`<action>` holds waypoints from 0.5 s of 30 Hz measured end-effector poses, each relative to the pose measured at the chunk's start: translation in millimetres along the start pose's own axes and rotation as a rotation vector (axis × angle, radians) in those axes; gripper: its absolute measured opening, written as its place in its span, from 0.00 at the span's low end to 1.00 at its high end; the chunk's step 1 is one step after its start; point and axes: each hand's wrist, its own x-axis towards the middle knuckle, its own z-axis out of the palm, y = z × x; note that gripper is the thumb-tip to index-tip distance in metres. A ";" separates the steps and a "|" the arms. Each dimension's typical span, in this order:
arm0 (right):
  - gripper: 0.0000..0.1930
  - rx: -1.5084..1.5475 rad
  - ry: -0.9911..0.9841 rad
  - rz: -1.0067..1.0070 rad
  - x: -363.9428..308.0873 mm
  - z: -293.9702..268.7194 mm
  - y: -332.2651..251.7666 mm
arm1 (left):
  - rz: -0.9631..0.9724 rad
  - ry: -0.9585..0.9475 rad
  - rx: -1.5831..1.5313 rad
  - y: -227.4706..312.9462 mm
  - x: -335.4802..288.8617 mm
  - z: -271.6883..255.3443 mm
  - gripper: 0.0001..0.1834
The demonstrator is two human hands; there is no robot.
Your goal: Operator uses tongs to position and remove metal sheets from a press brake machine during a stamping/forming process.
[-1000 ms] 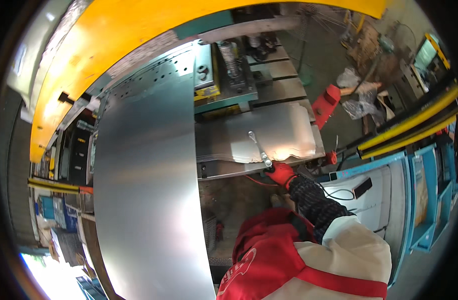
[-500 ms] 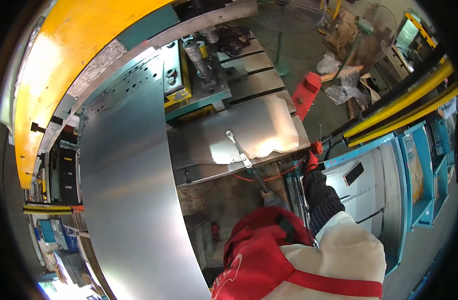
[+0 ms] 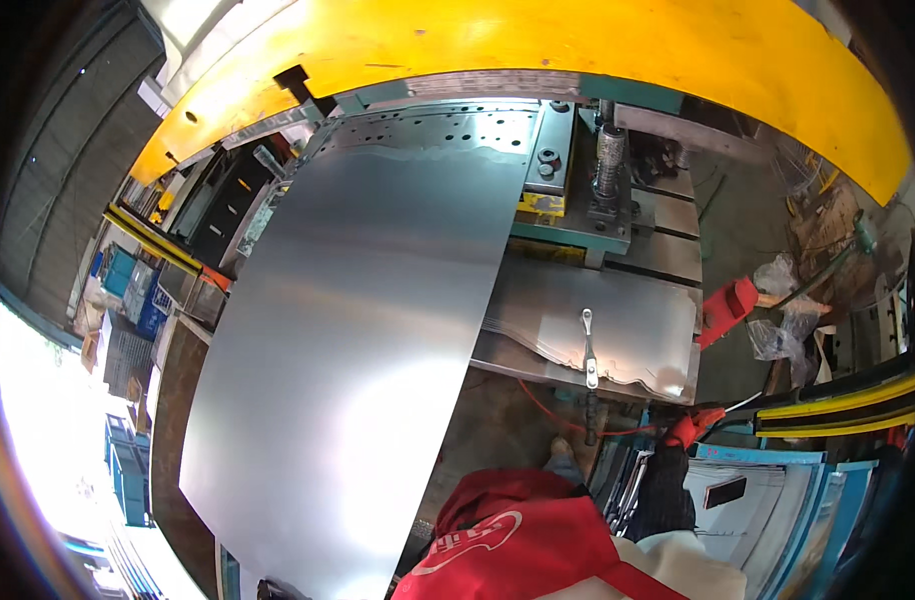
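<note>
- Right hand: your red-gloved right hand [image 3: 684, 431] lies at 4 o'clock of the view, just beyond the table edge, its dark sleeve [image 3: 665, 492] running toward 6 o'clock.
- Fingers: they meet a red area from which a thin pale rod [image 3: 745, 402] projects toward 2 o'clock; red blends into red, so you cannot tell whether they grasp it or are released.
- Left hand: the state of your left hand's fingers cannot be told.
- Ratchet wrench [image 3: 591, 362]: at 10 o'clock from your right hand and apart from it, resting on thin metal plates [image 3: 643, 325], ring end toward 12, dark handle overhanging the edge toward 6.
- Large metal sheet [image 3: 348, 320]: broad and glossy, it fills the 9 o'clock side, reaching up to a perforated plate [image 3: 433, 128] near 12.
- Spring post [image 3: 608, 165]: upright between 1 and 2 o'clock, beneath a yellow beam [image 3: 538, 35] arching across 12.
- Blue frame [image 3: 763, 455]: just beside your right hand, at its 4 o'clock.
</note>
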 end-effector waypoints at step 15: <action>0.16 -0.324 -1.303 -0.231 -84.4 67.5 -307.9 | -0.050 0.098 -0.049 -42.5 -18.7 77.4 0.16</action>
